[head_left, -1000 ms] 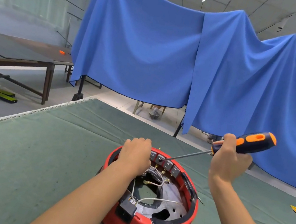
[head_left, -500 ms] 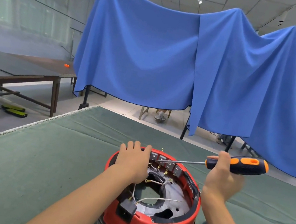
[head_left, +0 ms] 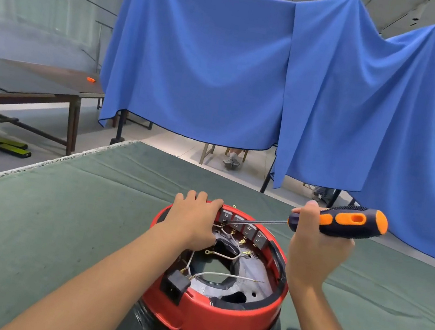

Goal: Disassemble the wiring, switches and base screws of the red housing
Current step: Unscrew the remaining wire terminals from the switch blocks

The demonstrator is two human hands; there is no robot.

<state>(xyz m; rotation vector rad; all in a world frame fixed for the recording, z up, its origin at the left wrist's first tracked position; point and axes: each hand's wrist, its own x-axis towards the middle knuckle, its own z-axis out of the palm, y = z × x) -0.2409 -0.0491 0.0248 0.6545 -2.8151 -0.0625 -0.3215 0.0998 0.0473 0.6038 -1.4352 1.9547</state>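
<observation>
on the green-covered table, the red housing sits open side up. left hand grips its far rim, fingers curled over the edge. right hand clenched round the screwdriver, tip at the row of grey switches. risks: tip could slip toward the left fingers just beside it, or snag the loose white wires; prying hard may crack a switch.

Red housing open-side up; grey switches along far rim.
</observation>
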